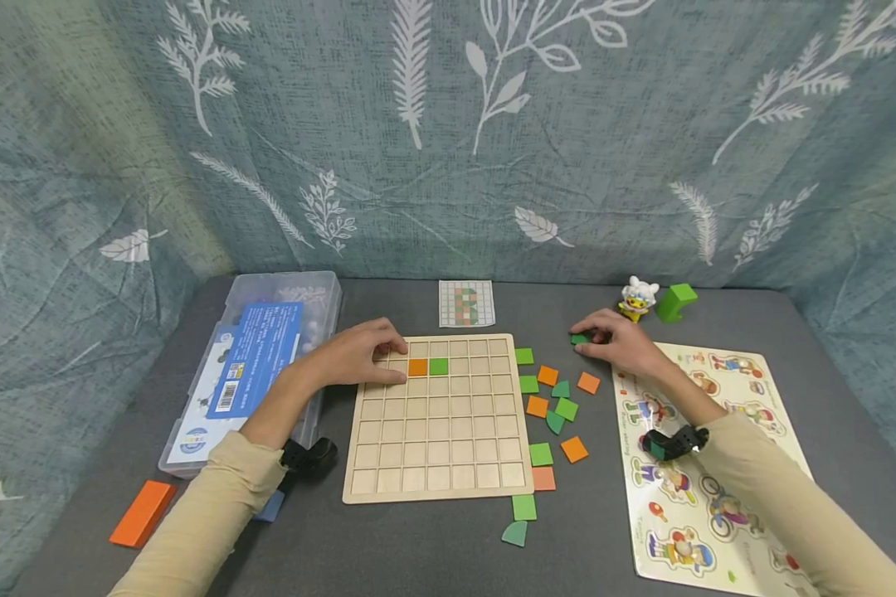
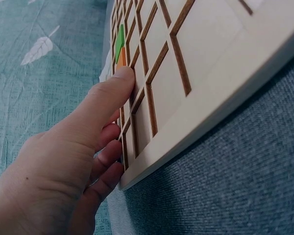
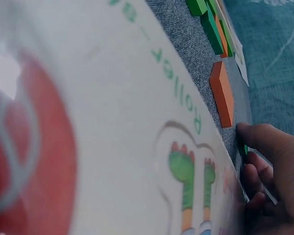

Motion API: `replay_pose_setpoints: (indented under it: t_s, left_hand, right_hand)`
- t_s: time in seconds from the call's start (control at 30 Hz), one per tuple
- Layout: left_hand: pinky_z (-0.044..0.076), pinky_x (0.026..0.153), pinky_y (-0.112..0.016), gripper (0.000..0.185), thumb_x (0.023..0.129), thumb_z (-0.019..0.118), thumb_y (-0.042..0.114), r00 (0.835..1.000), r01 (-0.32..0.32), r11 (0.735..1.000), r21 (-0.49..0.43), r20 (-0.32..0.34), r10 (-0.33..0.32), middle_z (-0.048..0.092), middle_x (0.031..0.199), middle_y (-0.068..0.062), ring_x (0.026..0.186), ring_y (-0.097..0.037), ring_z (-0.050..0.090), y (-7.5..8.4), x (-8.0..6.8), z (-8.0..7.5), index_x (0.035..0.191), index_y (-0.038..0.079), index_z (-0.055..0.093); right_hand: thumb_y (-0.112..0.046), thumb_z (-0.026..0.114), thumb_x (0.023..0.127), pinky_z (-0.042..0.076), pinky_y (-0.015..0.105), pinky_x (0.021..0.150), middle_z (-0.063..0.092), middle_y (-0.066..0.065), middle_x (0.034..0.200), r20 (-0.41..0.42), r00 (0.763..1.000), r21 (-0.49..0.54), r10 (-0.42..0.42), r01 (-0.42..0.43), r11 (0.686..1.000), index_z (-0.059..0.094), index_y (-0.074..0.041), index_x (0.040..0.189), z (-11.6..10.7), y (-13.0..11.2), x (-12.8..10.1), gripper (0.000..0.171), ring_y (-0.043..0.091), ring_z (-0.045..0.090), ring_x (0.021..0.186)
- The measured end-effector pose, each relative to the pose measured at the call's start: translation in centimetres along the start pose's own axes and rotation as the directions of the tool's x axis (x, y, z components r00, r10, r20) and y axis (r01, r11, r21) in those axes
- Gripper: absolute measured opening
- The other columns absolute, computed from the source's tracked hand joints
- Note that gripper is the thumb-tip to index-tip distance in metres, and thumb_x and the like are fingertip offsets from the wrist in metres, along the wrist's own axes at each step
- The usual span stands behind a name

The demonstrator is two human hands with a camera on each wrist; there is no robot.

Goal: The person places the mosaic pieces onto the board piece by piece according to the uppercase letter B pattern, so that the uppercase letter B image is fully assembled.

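My left hand (image 1: pixel 358 353) rests on the upper left corner of a wooden grid board (image 1: pixel 436 431), thumb and fingers loosely bent and nothing held. Just past its fingertips, an orange square tile (image 1: pixel 417 367) and a green square tile (image 1: pixel 438 366) sit side by side in the grid's second row. Off to the board's right, my right hand (image 1: pixel 621 343) pinches a dark green tile (image 1: pixel 579 338) between thumb and fingers, low over the table. In the right wrist view that tile (image 3: pixel 242 148) is mostly covered by the fingers, its outline hidden.
Loose orange tiles (image 1: pixel 574 449), green squares (image 1: pixel 566 410) and dark green quarter-circles (image 1: pixel 515 533) lie right of the board. Behind it is a pattern card (image 1: pixel 466 303). A plastic box (image 1: pixel 194 377) stands left; a picture puzzle board (image 1: pixel 645 531) and a small figurine (image 1: pixel 637 297) are at right.
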State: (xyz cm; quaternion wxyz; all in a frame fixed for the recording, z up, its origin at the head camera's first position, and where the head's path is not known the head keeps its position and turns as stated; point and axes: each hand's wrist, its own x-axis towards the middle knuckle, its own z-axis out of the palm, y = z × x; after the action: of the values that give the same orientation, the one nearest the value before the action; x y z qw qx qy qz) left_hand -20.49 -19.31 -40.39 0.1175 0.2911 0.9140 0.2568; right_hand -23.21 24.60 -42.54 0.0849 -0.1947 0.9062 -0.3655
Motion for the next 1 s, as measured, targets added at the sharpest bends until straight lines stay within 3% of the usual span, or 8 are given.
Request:
replay_pose_setpoints:
  t_s: [0.2,0.47,0.7,0.8,1.0]
  left_hand:
    - [0.047,0.086,-0.036,0.036,0.084,0.075,0.040,1.000,-0.001,1.000,-0.003,0.004,0.001,0.057,0.104,-0.001,0.091,-0.014,0.053,0.1,0.1,0.1,0.110,0.017,0.067]
    - [0.047,0.087,-0.038,0.037,0.083,0.076,0.040,1.000,0.000,1.000,-0.005,-0.001,0.000,0.057,0.105,-0.001,0.093,-0.015,0.054,0.1,0.1,0.1,0.110,0.016,0.067]
    - [0.047,0.087,-0.037,0.037,0.083,0.075,0.040,1.000,0.005,1.000,0.003,0.008,-0.005,0.057,0.105,-0.001,0.093,-0.014,0.054,0.0,0.1,0.0,0.111,0.016,0.067]
    - [0.046,0.085,-0.036,0.037,0.084,0.075,0.042,1.000,0.006,1.000,0.005,0.014,-0.006,0.056,0.104,-0.001,0.091,-0.014,0.052,-0.1,0.1,0.0,0.111,0.017,0.067]
    - [0.045,0.083,-0.036,0.038,0.083,0.075,0.043,1.000,0.003,1.000,0.004,0.003,-0.003,0.056,0.103,0.000,0.089,-0.013,0.051,-0.1,0.1,-0.1,0.110,0.018,0.067]
  right_hand:
    - [-0.010,0.067,0.091,0.044,0.033,0.078,0.057,0.014,0.118,-0.014,1.000,-0.030,-0.007,0.006,1.000,0.068,-0.005,0.116,0.1,0.1,-0.1,0.025,0.016,0.052,0.088]
    - [-0.005,0.067,0.089,0.043,0.033,0.071,0.061,0.015,0.108,-0.046,0.994,-0.147,-0.097,0.089,0.985,0.071,-0.004,0.109,0.4,-0.4,0.4,0.021,0.017,0.053,0.081]
    - [-0.004,0.067,0.088,0.039,0.031,0.067,0.060,0.015,0.104,-0.017,0.996,-0.181,-0.085,0.080,0.980,0.071,-0.002,0.109,0.9,-1.3,1.6,0.022,0.016,0.048,0.076]
    - [-0.005,0.067,0.088,0.039,0.030,0.065,0.060,0.015,0.104,-0.014,0.993,-0.185,-0.114,0.109,0.977,0.071,-0.003,0.109,1.4,-2.3,2.3,0.022,0.016,0.047,0.075]
    - [-0.008,0.067,0.089,0.040,0.030,0.066,0.060,0.014,0.107,0.033,0.977,-0.114,-0.210,0.213,0.970,0.071,-0.004,0.110,4.0,-6.5,3.6,0.022,0.015,0.048,0.075]
